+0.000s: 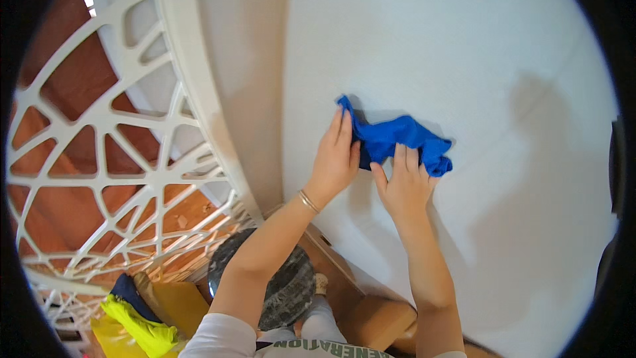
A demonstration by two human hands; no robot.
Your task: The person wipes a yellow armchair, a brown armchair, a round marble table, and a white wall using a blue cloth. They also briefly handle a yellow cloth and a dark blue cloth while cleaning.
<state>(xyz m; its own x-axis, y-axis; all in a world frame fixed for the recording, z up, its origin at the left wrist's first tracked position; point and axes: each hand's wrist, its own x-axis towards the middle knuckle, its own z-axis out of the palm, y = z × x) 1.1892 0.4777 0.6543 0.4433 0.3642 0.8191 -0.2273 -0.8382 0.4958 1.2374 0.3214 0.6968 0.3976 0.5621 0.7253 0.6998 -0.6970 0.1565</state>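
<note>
A crumpled blue cloth [397, 132] lies against the pale wall [397, 35], its folds bunched and its right end rolled over. My left hand [335, 159], with a thin bracelet at the wrist, holds the cloth's left end, the fingers stretched upward along its edge. Under the lower middle and right of the cloth, the fingers of my right hand [407, 174] press in, partly covered by the folds. The right thumb points up, away from the other fingers. Both arms reach up from the bottom of the view.
At left curves a white openwork railing [154, 176], with reddish-brown steps [74, 74] beyond it. Below my left arm stands a round, dark marble-patterned top [290, 288]. A bright yellow-green garment [141, 325] lies at lower left. Brown wooden furniture [380, 318] sits near my legs.
</note>
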